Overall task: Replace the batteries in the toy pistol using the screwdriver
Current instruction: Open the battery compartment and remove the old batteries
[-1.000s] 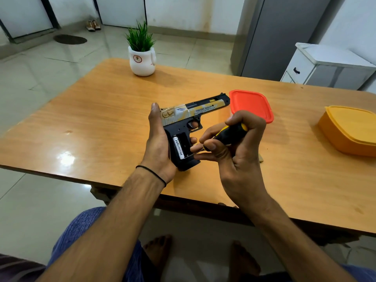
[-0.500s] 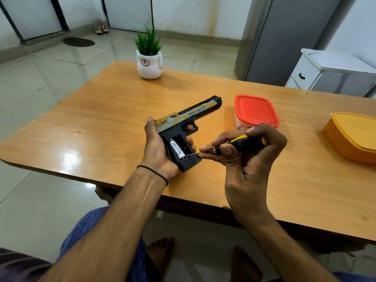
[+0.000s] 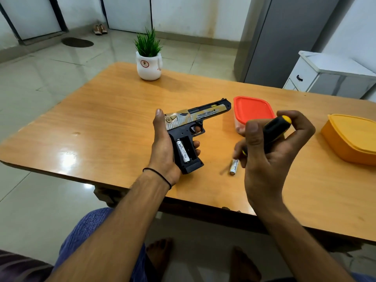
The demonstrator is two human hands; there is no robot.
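Observation:
My left hand (image 3: 162, 147) grips the black and gold toy pistol (image 3: 195, 127) by its handle, barrel pointing right, just above the wooden table (image 3: 101, 123). The battery bay in the grip is uncovered, with one white battery (image 3: 182, 151) inside and the slot beside it bare. A second white battery (image 3: 234, 166) lies loose on the table to the right of the pistol. My right hand (image 3: 268, 151) is raised over that battery and holds the black and yellow screwdriver (image 3: 273, 130); its tip is hidden behind my fingers.
A red-lidded container (image 3: 252, 108) stands just beyond the pistol's muzzle. An orange lidded box (image 3: 352, 137) sits at the right edge. A white pot with a green plant (image 3: 148, 64) stands at the table's far side. My knees and bare feet are below the near edge.
The screwdriver tip was at the battery bay; now my right hand has pulled away to the right. One battery has left the grip and lies on the table.

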